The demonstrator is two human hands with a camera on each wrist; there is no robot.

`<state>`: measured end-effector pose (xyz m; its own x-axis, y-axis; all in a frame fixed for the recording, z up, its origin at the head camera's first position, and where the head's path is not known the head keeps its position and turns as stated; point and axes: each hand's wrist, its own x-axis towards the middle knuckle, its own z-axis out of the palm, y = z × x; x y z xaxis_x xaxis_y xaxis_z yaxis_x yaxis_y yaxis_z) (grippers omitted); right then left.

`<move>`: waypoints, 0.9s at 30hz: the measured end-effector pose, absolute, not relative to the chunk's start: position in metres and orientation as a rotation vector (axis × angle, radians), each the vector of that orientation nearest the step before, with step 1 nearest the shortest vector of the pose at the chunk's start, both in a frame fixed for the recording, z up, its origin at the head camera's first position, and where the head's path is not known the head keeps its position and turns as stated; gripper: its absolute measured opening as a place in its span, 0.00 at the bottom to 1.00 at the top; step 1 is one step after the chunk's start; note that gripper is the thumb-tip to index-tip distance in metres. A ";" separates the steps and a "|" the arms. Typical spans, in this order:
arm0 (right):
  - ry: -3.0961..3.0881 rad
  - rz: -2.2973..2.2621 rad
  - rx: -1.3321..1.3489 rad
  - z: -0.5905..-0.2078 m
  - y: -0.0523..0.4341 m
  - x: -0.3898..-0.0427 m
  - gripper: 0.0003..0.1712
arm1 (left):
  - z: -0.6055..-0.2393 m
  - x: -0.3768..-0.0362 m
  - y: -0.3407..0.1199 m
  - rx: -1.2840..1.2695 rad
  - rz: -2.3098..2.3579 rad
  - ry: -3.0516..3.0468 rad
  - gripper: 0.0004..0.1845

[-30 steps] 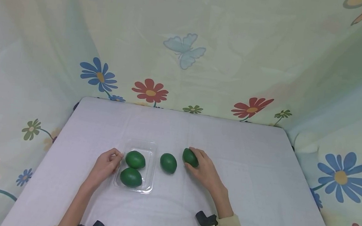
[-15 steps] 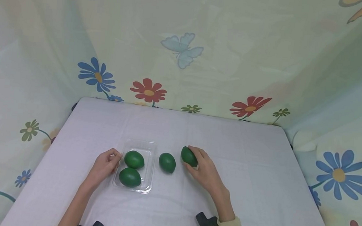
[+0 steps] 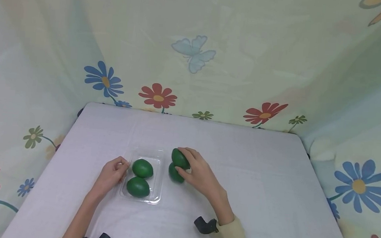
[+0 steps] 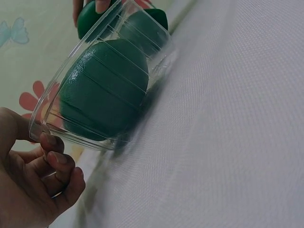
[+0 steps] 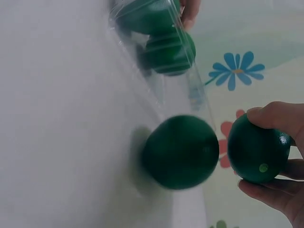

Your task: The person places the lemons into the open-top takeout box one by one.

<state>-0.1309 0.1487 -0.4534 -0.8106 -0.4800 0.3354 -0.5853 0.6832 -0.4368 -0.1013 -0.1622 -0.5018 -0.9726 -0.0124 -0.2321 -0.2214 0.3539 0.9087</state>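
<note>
A clear plastic box (image 3: 155, 196) stands on the table with two green limes in it, a far lime (image 3: 143, 168) and a near lime (image 3: 138, 187). At its left rim my left hand (image 3: 112, 172) pinches the edge between thumb and fingers, as the left wrist view shows. My right hand (image 3: 203, 174) grips another lime (image 5: 259, 149) between thumb and fingers, raised off the cloth. A loose lime (image 5: 183, 152) lies on the table just right of the box. In the head view the held lime (image 3: 179, 158) partly covers it.
A white cloth covers the table (image 3: 257, 169). Behind and on both sides hangs a flowered curtain (image 3: 235, 62). Dark wrist camera mounts (image 3: 206, 225) stick out at both forearms.
My right hand has carried its lime leftward, from the right of the loose lime to over it. My left hand and the box stay where they were.
</note>
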 end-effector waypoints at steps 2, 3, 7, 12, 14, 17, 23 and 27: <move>-2.713 0.803 0.883 -0.452 0.141 -0.133 0.36 | -0.503 -0.102 -0.161 -0.216 1.674 2.420 0.12; -2.720 0.806 0.893 -0.451 0.136 -0.135 0.36 | -0.503 -0.102 -0.161 -0.218 1.672 2.421 0.12; -2.742 0.810 0.935 -0.449 0.120 -0.141 0.36 | -0.503 -0.103 -0.161 -0.228 1.681 2.413 0.12; -2.741 0.770 1.024 -0.451 0.099 -0.148 0.35 | -0.504 -0.102 -0.161 -0.214 1.679 2.415 0.12; -2.734 0.726 1.069 -0.454 0.092 -0.150 0.35 | -0.504 -0.102 -0.161 -0.205 1.683 2.415 0.13; -2.716 0.647 1.133 -0.457 0.083 -0.151 0.34 | -0.505 -0.102 -0.160 -0.199 1.694 2.410 0.12; -2.694 0.550 1.176 -0.463 0.074 -0.152 0.33 | -0.506 -0.102 -0.161 -0.189 1.695 2.414 0.13; -2.719 0.522 1.164 -0.468 0.072 -0.152 0.34 | -0.503 -0.101 -0.161 -0.187 1.701 2.423 0.12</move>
